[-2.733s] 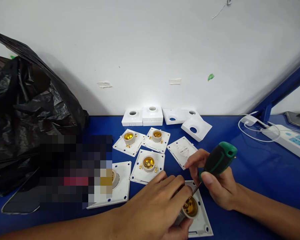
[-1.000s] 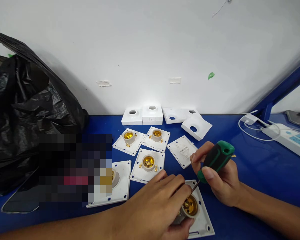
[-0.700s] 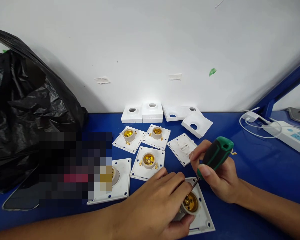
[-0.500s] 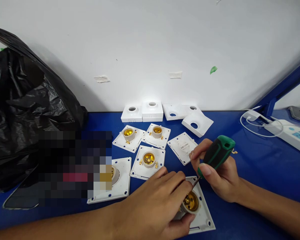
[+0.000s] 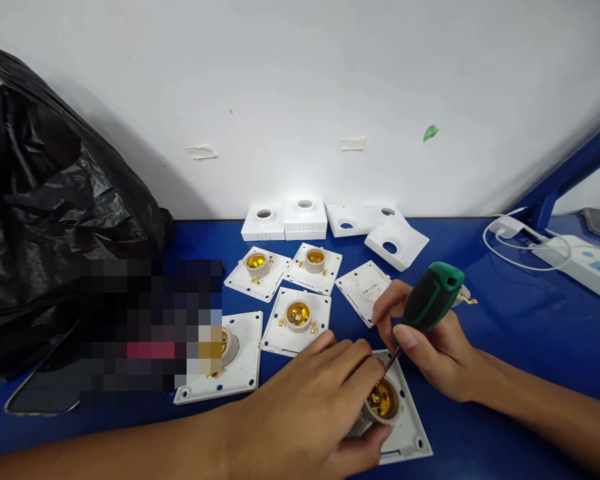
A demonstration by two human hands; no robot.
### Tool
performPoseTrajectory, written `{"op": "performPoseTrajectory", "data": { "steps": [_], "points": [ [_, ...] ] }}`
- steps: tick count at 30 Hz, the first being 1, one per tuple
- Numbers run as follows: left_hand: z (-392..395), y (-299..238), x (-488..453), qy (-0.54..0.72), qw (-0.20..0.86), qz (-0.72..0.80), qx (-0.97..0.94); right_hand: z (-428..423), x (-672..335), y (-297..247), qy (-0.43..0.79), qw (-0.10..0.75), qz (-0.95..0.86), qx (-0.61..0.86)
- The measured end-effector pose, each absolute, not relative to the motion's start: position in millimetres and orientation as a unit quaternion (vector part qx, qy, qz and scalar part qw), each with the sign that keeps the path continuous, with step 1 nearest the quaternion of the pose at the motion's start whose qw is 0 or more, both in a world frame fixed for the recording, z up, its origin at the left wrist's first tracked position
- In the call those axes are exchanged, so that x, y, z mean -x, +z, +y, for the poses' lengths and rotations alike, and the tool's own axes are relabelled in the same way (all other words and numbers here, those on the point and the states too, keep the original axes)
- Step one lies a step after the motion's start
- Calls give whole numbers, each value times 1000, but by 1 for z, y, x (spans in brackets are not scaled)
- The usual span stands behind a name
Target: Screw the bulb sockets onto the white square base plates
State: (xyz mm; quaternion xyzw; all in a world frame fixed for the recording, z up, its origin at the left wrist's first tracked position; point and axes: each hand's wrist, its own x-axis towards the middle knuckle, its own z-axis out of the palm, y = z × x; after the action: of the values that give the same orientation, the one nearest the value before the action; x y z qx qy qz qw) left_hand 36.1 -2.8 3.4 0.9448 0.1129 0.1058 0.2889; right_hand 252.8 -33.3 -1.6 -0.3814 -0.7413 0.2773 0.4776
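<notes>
My left hand [image 5: 310, 407] is wrapped around a white lamp-holder plate with a brass socket [image 5: 383, 399] at the near edge of the blue table [image 5: 505, 333]. My right hand [image 5: 437, 350] grips a screwdriver with a black and green handle [image 5: 433, 297], and the screwdriver's tip points down at the socket's rim beside my left fingers. Several more lamp-holder plates [image 5: 297, 319] lie face up just beyond.
White covers with round holes [image 5: 305, 217] stand along the white wall. A big black plastic bag [image 5: 45, 207] fills the left. A white power strip [image 5: 585, 263] with a coiled white cable [image 5: 515, 233] lies at the right. A dark phone [image 5: 35, 393] rests at the near left.
The view has tilted slightly, so everything sits a little higher in frame. My right hand has turned the screwdriver a bit and shifted slightly left; my left hand keeps its hold on the plate.
</notes>
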Motion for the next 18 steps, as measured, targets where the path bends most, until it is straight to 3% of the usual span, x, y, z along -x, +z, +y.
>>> {"op": "performPoseTrajectory", "data": {
  "steps": [18],
  "points": [
    [-3, 6, -37, 98, 279, 118, -948, -35, -257, -2, 398, 407, -733, 373]
  ]
}}
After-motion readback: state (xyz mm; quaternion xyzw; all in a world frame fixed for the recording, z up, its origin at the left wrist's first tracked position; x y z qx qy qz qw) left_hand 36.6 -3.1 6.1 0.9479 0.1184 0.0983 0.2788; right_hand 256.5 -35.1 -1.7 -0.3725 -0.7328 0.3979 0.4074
